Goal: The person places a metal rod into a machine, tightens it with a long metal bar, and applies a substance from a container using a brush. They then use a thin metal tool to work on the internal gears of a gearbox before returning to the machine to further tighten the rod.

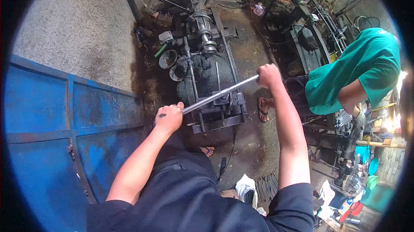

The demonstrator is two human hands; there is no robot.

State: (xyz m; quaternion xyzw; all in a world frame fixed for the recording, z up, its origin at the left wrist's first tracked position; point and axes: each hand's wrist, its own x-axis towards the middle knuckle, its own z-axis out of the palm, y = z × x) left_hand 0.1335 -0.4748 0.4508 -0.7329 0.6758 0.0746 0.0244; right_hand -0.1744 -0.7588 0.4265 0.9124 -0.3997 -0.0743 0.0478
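Observation:
A long straight metal rod [224, 92] slants across the view, lower at the left and higher at the right. My left hand [169, 117] is wrapped round its lower end, with a dark smudge on the back of the hand. Round the upper end close the fingers of my right hand [269, 76]. Below and beyond the rod stands a greasy lathe-like machine [200, 25] with a chuck and two long rails. The rod overlaps the machine's near end in this view. Dark metal shavings [202, 74] lie heaped between the rails.
A blue metal door [39, 107] is on the left. At right, a person in a green shirt [353, 74] bends beside a second machine [308, 33]. Two bowls [167, 58] stand left of the lathe. Near my feet lie a white sack [246, 184] and a bundle of thin rods [267, 186].

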